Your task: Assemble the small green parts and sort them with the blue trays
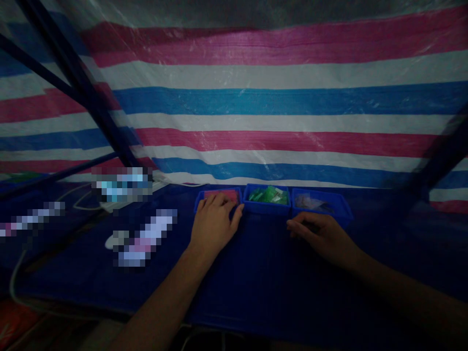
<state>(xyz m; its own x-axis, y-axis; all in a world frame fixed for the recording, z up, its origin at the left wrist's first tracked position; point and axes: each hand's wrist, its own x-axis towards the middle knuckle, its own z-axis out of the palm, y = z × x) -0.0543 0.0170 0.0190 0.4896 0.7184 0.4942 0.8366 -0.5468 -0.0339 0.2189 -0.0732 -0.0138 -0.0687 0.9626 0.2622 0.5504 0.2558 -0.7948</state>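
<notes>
Three small blue bins stand in a row along the back of the dark blue table. My left hand (212,220) is over the front of the left bin (239,195), its fingers apart and reaching onto the pink contents (231,196). In the middle bin (268,210) lie green packets (269,195). Clear, thin plastic pieces (309,202) are in the right bin (341,207). Just in front of that bin, my right hand (323,235) is held low with thumb and forefinger together and the other fingers curled. Whatever it might hold is too dark to make out.
A blue table (252,273) spans the foreground. Left of my arm are a white computer mouse (113,240), a blurred-out slip (149,239) and a pixelated device (126,184) with cables. A striped tarp (274,100) hangs behind, and dark metal poles (97,114) frame the left.
</notes>
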